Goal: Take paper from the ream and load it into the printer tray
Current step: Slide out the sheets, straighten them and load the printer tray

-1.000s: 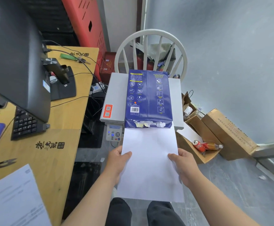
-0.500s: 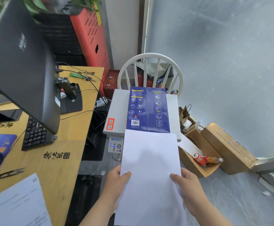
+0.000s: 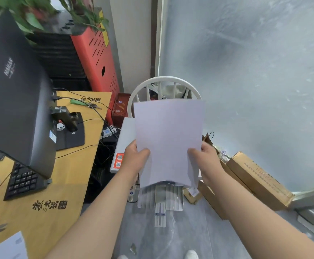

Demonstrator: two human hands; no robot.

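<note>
— what's the person got there?

— a stack of white paper (image 3: 168, 141), held upright in front of them with both hands. the left hand (image 3: 134, 159) is closed on the left edge, thumb across the front of the sheets. the right hand (image 3: 205, 161) is closed on the right edge the same way, thumb on the front, the other fingers hidden behind.

— where's the printer?

— the printer (image 3: 123, 143) is right behind the paper, a pale grey box with a red sticker on its near left corner. most of it is hidden by the sheets. below the bottom edge of the paper a ribbed grey tray (image 3: 160, 197) sticks out from the printer toward the person. the paper's lower edge hangs just above it; i can't tell if they touch.

— and the ream?

— can't see it, the sheets cover the top of the printer.

— what else is around?

— a white chair (image 3: 163, 81) behind the printer, a yellow tabletop (image 3: 72, 174) on the left with a dark monitor (image 3: 16, 101) and a keyboard (image 3: 22, 181), and cardboard boxes (image 3: 255, 176) on the floor to the right.
</note>
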